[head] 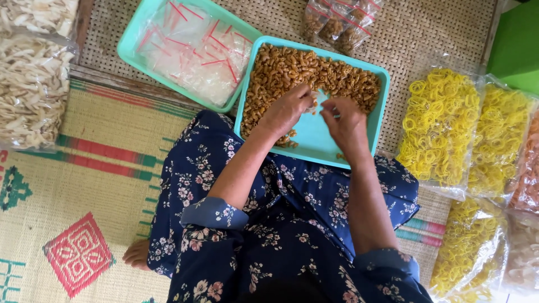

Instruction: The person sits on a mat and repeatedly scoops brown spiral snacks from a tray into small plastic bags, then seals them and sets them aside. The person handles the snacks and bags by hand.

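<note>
A turquoise tray [314, 143] rests against my knees, its far half heaped with brown curled macaroni snacks [314, 70]. My left hand [287, 109] hovers over the tray's middle, fingers pinched around a small clear bag. My right hand [347, 124] is just beside it, fingertips meeting the left hand at the bag's mouth. The bag itself is mostly hidden between my fingers. A second turquoise tray [140, 39] at the upper left carries a pile of empty clear bags with red strips [193, 47].
Filled small snack packets [339, 19] lie beyond the tray. Large clear bags of yellow ring crackers [441, 123] and orange crackers [528, 174] stand at the right; bags of pale chips [31, 84] at the left. I sit on a patterned woven mat [78, 185].
</note>
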